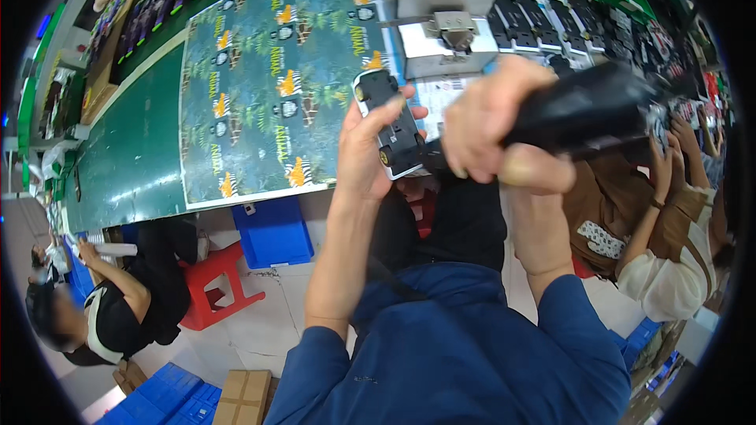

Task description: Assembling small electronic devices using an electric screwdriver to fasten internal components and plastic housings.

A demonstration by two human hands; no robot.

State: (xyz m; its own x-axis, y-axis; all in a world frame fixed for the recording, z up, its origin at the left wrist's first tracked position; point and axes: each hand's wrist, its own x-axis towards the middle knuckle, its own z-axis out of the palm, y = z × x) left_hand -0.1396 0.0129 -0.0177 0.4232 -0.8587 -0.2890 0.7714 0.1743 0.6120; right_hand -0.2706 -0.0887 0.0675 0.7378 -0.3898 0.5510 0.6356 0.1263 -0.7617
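Observation:
My left hand (367, 149) holds a small white toy car (391, 122) upside down, its black underside and wheels facing me. My right hand (496, 130) grips a black electric screwdriver (587, 110), whose tip points left toward the car's underside. Both hands are raised in front of a green workbench (134, 157). My blue sleeves come in from the lower edge.
A printed sheet with animal pictures (268, 86) lies on the bench beside a grey metal fixture (441, 24). Rows of dark trays (543, 8) sit behind. People sit to the left (118, 307) and right (654, 220). A red stool (216, 279) and blue crates (272, 232) stand below.

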